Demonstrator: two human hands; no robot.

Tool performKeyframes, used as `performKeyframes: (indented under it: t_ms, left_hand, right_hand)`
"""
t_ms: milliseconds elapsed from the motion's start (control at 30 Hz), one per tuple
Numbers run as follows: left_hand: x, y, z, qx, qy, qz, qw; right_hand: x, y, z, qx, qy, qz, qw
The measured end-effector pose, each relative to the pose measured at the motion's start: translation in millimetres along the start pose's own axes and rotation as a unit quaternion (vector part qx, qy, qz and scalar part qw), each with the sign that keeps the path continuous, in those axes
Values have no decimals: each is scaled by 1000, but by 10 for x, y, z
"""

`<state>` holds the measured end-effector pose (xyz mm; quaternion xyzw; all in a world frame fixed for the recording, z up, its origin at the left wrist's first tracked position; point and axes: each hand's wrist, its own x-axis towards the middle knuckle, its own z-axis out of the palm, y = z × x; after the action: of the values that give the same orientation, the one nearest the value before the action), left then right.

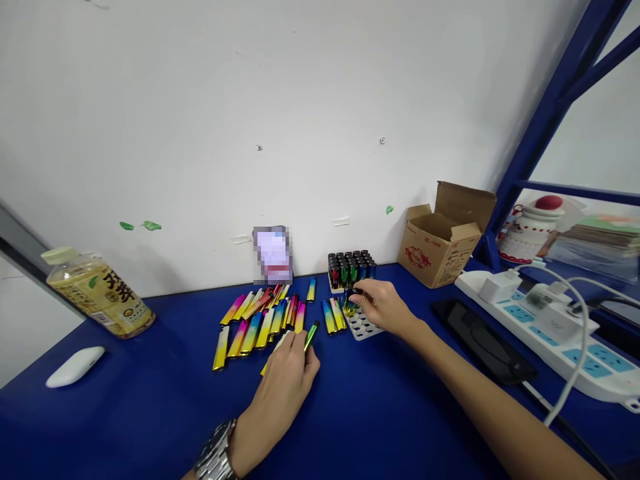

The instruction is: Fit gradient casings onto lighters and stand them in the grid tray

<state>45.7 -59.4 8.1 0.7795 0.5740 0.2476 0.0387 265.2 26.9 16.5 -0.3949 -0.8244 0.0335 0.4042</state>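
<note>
Many slim rainbow-coloured lighters [260,320] lie spread on the blue table [150,413]. My left hand [285,387], with a metal watch at the wrist, pinches one green-yellow lighter [311,335] at the pile's near edge. My right hand [383,305] is closed on a lighter [349,301] that stands upright in a white slotted tray [363,325]. Upright lighters [351,268] with black tops fill the tray's far end by the wall. Three more lighters [333,315] lie flat just left of the tray.
A yellow drink bottle [97,292] and a white oval object [75,367] sit at the left. An open cardboard box [443,240], a black phone [483,340] and a white power strip [550,333] with cables are to the right. A blue shelf frame [545,107] rises there.
</note>
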Motion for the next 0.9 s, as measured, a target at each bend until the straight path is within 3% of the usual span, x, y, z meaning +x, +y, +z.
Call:
performKeyframes:
  t_ms: [200,400,633,767,900]
  left_hand:
    - [2,41,-70,-219,-12,-68,973]
    - [-11,79,-107,-375,-23,-141,916]
    - [30,72,-80,-482,-31,-178,857]
    - [36,48,-39,-571,-74,-205,792]
    - [16,39,-42,-572,-69,-224,786]
  right_hand:
    - [30,61,-123,-52,-60,-25,997]
    - [48,-16,-137,-33,-89,-15,995]
    - [47,-13,-132,20,-122,105,987]
    - [15,106,-138,-1,-168,90,982]
    - [-11,166,-68,-23,-191,59,979]
